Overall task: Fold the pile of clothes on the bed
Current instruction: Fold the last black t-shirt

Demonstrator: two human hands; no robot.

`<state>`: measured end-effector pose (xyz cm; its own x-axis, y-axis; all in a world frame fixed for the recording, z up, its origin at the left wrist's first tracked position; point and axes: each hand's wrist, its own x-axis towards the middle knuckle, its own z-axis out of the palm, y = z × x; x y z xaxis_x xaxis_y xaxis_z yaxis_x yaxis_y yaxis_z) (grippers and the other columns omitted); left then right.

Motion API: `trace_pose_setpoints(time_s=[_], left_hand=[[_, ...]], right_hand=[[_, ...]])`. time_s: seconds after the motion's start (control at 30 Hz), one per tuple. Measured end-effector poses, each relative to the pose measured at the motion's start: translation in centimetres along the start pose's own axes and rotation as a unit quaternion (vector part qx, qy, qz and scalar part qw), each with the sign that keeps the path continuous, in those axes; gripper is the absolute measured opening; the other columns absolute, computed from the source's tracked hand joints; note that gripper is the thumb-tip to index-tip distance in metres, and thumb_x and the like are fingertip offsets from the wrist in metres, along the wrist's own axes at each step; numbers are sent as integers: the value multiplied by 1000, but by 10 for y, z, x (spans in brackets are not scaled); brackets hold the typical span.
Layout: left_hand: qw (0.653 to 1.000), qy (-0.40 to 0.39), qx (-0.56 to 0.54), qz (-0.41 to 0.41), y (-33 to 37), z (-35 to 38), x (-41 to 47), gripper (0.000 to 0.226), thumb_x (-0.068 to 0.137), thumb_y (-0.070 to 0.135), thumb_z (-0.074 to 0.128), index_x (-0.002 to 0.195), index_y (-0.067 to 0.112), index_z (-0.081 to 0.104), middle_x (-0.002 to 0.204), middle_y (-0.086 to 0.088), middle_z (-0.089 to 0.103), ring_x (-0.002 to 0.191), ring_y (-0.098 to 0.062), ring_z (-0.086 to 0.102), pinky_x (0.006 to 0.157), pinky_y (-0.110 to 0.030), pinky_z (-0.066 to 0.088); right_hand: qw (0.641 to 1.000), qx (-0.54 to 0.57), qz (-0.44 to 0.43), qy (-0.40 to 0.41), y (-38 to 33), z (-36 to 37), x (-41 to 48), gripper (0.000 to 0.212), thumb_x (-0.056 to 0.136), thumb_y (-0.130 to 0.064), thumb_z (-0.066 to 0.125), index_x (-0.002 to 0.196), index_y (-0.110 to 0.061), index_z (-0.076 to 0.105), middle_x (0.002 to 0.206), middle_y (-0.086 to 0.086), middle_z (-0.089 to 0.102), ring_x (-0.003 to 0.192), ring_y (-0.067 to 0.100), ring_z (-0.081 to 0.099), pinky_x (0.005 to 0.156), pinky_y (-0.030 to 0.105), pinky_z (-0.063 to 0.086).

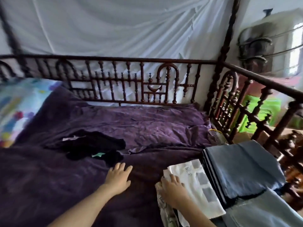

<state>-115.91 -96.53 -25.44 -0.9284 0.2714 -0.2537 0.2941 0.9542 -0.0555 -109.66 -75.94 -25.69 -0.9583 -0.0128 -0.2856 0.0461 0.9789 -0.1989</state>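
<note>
A crumpled black garment (91, 147) with a small green patch lies unfolded on the purple bedsheet (147, 125), left of centre. My left hand (118, 175) rests flat on the sheet just below it, fingers spread, holding nothing. My right hand (172, 185) presses flat on a folded white garment (198, 181) with grey printed squares at the lower right. Beside that lies a folded blue-grey garment (242, 169), with a light blue one (262, 210) below it. A patterned cloth (164, 210) shows under my right wrist.
A dark carved wooden rail (131, 82) runs along the far side and the right side of the bed. White netting (114, 27) hangs behind it. A colourful pillow (18, 104) sits at the far left. A green item (260, 112) lies beyond the right rail.
</note>
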Motion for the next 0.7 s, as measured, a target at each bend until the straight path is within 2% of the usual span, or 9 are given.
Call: trace_pose_setpoints(time_s=[0.2, 0.33, 0.53, 0.7], left_hand=[[991, 3, -34, -126, -85, 20, -47, 62, 96, 41, 39, 149, 24, 13, 156, -6, 15, 143, -25, 12, 113, -38, 20], [981, 17, -57, -184, -146, 37, -64, 61, 96, 42, 39, 149, 25, 15, 154, -4, 19, 141, -24, 16, 111, -36, 24], [968, 53, -101, -222, -249, 56, -56, 58, 95, 43, 38, 147, 24, 21, 150, 0, 26, 138, -20, 23, 107, -33, 29], [961, 70, -137, -230, -347, 74, -45, 56, 95, 43, 41, 145, 23, 28, 147, 2, 33, 135, -19, 28, 105, -31, 32]], right_hand=[[994, -34, -105, -16, -73, 10, 22, 51, 94, -39, 42, 142, -24, 30, 151, 8, 20, 140, 27, 18, 109, 43, 26], [988, -57, -138, -42, -123, 14, 44, 50, 95, -38, 40, 142, -23, 30, 150, 10, 20, 140, 29, 17, 109, 43, 26], [986, -79, -143, -36, -208, 24, 99, 50, 95, -35, 41, 143, -25, 29, 150, 9, 21, 139, 28, 18, 109, 41, 25], [984, -92, -135, -70, -295, 40, 155, 50, 95, -33, 43, 142, -24, 29, 151, 9, 19, 140, 28, 18, 109, 41, 25]])
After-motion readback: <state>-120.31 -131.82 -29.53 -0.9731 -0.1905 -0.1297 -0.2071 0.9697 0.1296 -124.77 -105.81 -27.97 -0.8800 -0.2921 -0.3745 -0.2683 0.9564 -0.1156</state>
